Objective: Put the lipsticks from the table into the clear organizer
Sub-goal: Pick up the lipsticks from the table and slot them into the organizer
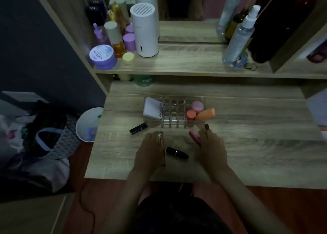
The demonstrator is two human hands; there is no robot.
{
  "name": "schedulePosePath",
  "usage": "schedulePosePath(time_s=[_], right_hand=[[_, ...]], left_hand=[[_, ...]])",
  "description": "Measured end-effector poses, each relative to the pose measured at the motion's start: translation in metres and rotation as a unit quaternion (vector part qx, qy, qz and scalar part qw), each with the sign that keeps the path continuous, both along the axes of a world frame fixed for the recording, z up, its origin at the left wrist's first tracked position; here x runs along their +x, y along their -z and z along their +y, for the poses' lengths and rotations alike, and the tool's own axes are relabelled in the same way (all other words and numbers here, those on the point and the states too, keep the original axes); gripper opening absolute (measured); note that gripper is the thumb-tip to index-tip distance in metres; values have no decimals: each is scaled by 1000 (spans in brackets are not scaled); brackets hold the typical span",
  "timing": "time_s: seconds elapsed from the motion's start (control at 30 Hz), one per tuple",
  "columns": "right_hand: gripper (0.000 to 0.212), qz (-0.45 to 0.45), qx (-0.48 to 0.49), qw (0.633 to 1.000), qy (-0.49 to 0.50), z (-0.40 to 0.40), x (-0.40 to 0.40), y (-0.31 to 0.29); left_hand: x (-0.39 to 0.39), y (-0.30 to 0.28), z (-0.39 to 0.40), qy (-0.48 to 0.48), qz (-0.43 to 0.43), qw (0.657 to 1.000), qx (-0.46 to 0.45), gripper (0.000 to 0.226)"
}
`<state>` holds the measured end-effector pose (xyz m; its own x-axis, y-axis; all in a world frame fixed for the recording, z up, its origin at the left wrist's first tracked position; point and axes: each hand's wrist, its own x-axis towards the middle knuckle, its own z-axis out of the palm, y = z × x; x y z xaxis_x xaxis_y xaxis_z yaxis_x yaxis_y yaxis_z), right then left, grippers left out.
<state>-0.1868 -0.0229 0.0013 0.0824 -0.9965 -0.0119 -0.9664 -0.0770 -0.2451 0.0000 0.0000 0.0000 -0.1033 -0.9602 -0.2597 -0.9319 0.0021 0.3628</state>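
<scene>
Clear plastic, the organizer (174, 112) is set just beyond both hands, its grid cells empty. A slim gold lipstick (162, 149) is grasped by the left hand (150, 154), a pink one (194, 136) by the right hand (211, 145), apparently for loading. Between the hands a black lipstick (177, 152) lies; another black tube (138, 128) lies beyond the left.

left hand (152, 149): fingers curled, apparently gripping | right hand (210, 145): fingers closed | both forearms extended
</scene>
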Motion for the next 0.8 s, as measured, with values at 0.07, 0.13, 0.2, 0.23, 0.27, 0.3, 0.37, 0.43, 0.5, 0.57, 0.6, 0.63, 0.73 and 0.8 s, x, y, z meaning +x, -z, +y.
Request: schedulePosePath(time_s=[0.07, 0.13, 0.2, 0.23, 0.27, 0.3, 0.37, 0.43, 0.5, 0.57, 0.6, 0.63, 0.73, 0.8], right_hand=[[11, 40, 27, 999, -3, -2, -3, 4], [17, 70, 68, 995, -12, -1, -6, 11], [18, 77, 77, 994, -18, -3, -8, 16], [17, 80, 76, 994, -19, -4, -9, 17], [16, 82, 85, 993, -21, -5, -10, 17], [16, 80, 86, 993, -25, -6, -10, 17], [14, 71, 80, 994, -28, -9, -10, 8], [20, 49, 57, 997, -28, -14, -11, -9], [16, -27, 21, 999, -40, -24, -11, -32], [10, -132, 3, 990, -51, -40, -9, -55], [8, -172, -5, 984, -55, -49, -6, -65], [7, -201, -19, 978, -57, -59, -3, -71], [12, -227, -76, 968, -75, -91, 10, -79], [16, -228, -89, 965, -90, -109, 17, -75]], left_hand=[[-4, 1, -1, -95, 84, 992, -21, 34], [-8, -1, -1, -131, 118, 984, -11, 39], [-8, 4, -1, -146, 126, 981, 18, 39], [-8, 6, -1, -154, 124, 980, 25, 36], [-7, 8, -1, -160, 116, 980, 21, 32], [-6, 9, 0, -168, 113, 979, 26, 28], [-2, 6, 0, -190, 117, 974, 33, 20], [3, 0, -4, -192, 136, 972, 15, 16], [9, -10, -13, -193, 183, 964, -8, 11], [12, -22, -28, -193, 219, 956, -28, 16], [12, -27, -36, -194, 229, 953, -46, 19], [12, -33, -46, -193, 238, 950, -65, 19], [8, -49, -76, -183, 251, 938, -155, 20], [4, -57, -96, -172, 249, 929, -212, 21]])
